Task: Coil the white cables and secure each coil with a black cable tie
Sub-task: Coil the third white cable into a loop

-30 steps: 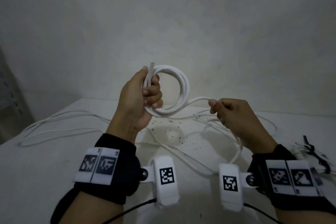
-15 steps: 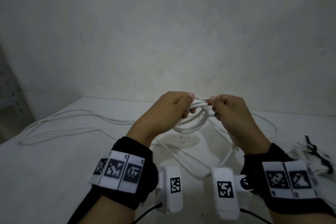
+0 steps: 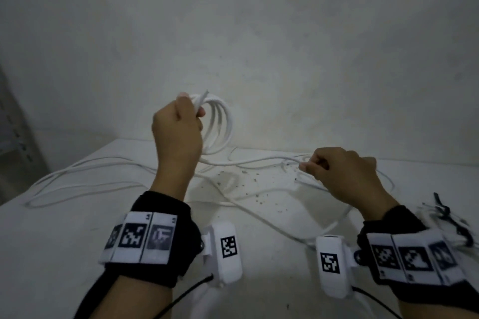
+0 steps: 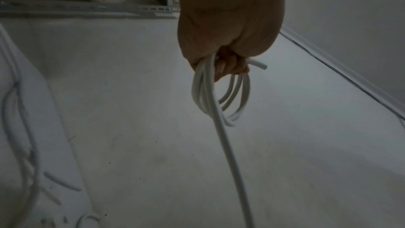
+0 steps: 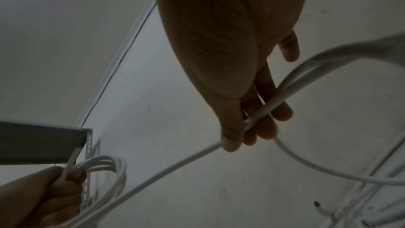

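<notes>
The left hand (image 3: 178, 132) is raised above the table (image 3: 64, 235) with its fingers clenched around the top of a coil (image 3: 220, 124) of white cable, several loops hanging upright from the fist; the cable's cut end (image 3: 204, 94) sticks out just above the thumb. From the bottom of the coil a single strand (image 3: 246, 162) runs across, clear of the table, to the right hand (image 3: 342, 176), which sits lower and to the right and pinches that strand between thumb and fingertips. In the right wrist view the strand passes under the thumb and across the curled fingers (image 5: 282, 112). Beyond the right hand the rest of the cable lies slack on the table in loose bends. Further white cable (image 3: 77, 176) lies spread across the left part of the table. At the right edge lies a black cable tie (image 3: 445, 211), partly blurred, on a bundle of white cable.
</notes>
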